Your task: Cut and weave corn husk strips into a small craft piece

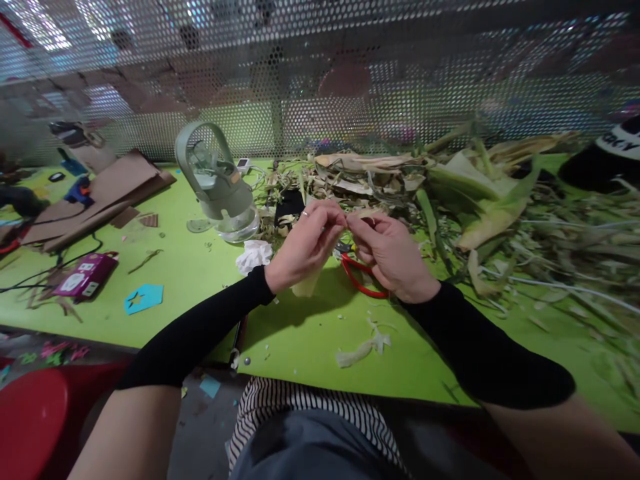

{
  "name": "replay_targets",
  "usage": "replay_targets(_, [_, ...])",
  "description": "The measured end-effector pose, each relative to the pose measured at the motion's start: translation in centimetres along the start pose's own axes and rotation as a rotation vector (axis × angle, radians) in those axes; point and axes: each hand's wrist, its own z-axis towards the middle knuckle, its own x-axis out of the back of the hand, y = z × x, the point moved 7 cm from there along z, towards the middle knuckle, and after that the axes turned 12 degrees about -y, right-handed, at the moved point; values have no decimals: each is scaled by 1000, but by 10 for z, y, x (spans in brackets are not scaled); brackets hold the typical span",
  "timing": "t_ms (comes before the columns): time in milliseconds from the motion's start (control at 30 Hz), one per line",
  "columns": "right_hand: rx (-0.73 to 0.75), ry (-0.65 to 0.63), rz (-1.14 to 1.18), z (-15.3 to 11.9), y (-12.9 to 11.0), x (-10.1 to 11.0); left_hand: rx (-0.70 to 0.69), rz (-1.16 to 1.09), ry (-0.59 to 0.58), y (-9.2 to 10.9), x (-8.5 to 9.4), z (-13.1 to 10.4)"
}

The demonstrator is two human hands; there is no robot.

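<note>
My left hand (pixel 310 243) and my right hand (pixel 393 253) meet above the green table, fingertips pinched together and nearly touching. Between them is a thin piece of corn husk (pixel 306 287), whose pale end hangs below my left palm; the fingers hide most of it. Under my right hand lie pliers with red handles (pixel 357 279), partly covered by that hand. Nearer to me, a small torn scrap of husk (pixel 367 347) rests on the table. A heap of dried husks (pixel 360 175) lies just behind my hands, with a broad green husk (pixel 483 193) to the right.
Left of my hands stand a clear bottle with a grey-green handled lid (pixel 220 190) and a crumpled white tissue (pixel 254 257). Farther left are a purple box (pixel 86 275), a blue paper cutout (pixel 143 299) and brown cardboard (pixel 100 197). A perforated metal screen (pixel 300 87) borders the table's back.
</note>
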Motion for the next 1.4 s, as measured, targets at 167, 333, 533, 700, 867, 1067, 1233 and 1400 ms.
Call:
replay_targets(167, [-136,-87,84,-1,5,-8,-100,71,-2,3,-1,-4])
replay_targets(333, [-227,-111,101,0,16,-6,51,-152,-93,-2,-7,-3])
replay_targets(533, [-118,-181,-413,5,-3,12,528,-615,8,-34,-3,-6])
replay_targets(700, [20,-192,-657,5,-21,14,747,-838,-39,-44,-12,-14])
replay_targets(867, [80,-212,-675,4,-21,7,793,-755,-97,-45,-15,-16])
replay_targets(1067, [133,-260,-737,4,-14,0,750,-603,-379,-35,-26,-17])
replay_targets(1233, [166,-226,-749,4,-10,-1,729,-726,-422,-34,-30,-19])
replay_targets(1400, [344,-73,-843,0,-24,4,776,-928,-323,-42,-32,-21])
